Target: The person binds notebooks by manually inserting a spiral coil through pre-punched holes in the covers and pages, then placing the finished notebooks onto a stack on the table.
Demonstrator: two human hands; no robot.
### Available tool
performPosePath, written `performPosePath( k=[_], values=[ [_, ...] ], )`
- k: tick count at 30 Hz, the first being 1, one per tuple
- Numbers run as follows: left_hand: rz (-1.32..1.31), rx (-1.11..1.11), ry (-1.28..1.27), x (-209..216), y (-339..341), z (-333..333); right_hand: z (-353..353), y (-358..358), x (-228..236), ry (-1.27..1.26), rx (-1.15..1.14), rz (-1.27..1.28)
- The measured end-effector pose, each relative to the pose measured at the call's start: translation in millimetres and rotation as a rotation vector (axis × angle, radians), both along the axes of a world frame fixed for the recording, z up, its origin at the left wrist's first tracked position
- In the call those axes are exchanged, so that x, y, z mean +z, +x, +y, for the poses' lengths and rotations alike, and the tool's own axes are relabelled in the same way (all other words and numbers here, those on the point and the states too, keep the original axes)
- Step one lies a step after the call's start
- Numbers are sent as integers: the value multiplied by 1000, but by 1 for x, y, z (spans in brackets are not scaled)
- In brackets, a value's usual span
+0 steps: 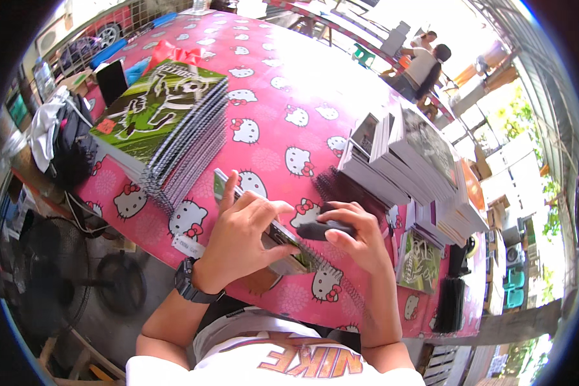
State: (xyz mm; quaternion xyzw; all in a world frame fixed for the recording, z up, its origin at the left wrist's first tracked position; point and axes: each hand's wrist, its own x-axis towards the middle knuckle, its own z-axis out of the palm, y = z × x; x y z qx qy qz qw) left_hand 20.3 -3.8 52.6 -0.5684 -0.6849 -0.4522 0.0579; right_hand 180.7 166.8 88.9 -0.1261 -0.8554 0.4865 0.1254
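Note:
My left hand (241,238), with a black watch on its wrist, grips a notebook (296,260) from above at the table's near edge. A thin spiral coil (341,280) runs from the notebook's edge and trails toward my right forearm. Just right of the notebook, my right hand (360,231) is closed around a black hand tool (325,229); its exact kind is not clear. At the left stands a tall stack of spiral-bound notebooks (167,109) with a green soccer cover on top.
Stacks of books without coils (408,161) stand at the right, beside a bundle of dark coils (341,186). A green-covered booklet (418,260) and black coils (450,305) lie near the right edge. A fan (51,276) stands at the left. People (424,67) sit at a far table.

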Motion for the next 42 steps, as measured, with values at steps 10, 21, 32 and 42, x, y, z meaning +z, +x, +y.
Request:
performPosePath(
  k=[10,21,32,42],
  values=[
    [60,-10,21,-7,-4,-5,-28,4,-20,-309,61,213],
    [-27,-32,50,-3,-5,-7,-4,-21,-18,45,-54,23],
    [-16,-58,93,-10,-12,-11,-12,-34,-26,-130,123,84],
    [-830,-148,364,-61,-59,-17,-29,-39,-21,-211,175,180]
  ],
)
